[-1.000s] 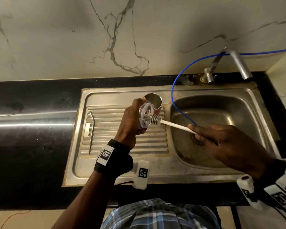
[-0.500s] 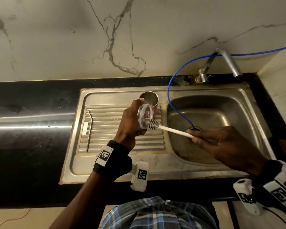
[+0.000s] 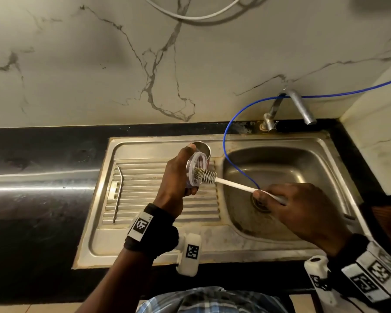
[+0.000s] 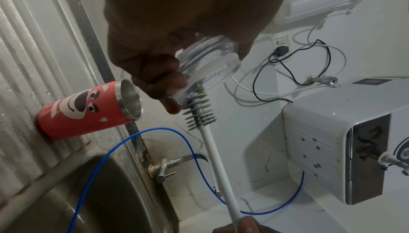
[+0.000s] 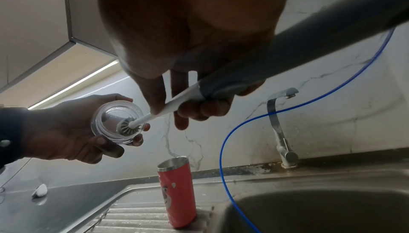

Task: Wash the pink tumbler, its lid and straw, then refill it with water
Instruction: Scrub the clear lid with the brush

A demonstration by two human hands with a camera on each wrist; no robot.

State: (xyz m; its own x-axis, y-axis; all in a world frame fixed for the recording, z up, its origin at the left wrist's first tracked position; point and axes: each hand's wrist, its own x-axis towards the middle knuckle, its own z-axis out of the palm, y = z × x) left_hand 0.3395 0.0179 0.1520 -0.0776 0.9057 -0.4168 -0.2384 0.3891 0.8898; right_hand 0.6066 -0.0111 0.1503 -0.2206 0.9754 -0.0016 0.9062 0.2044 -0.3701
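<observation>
Left hand (image 3: 175,175) fingers grip clear lid (image 3: 195,170); right hand (image 3: 300,213) fingers clasp brush (image 3: 212,177) handle, bristles inside lid. Pink tumbler (image 5: 177,194) upright on drainboard.

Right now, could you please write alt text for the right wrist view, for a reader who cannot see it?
The right hand holds a white brush inside the clear lid gripped by the left hand. Below, the pink tumbler stands open beside the sink basin.

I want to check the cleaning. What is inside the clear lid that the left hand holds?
The grey bristle head of the brush sits inside the clear lid, low in its hollow. The left hand covers the lid's outer side, so that part cannot be seen.
</observation>
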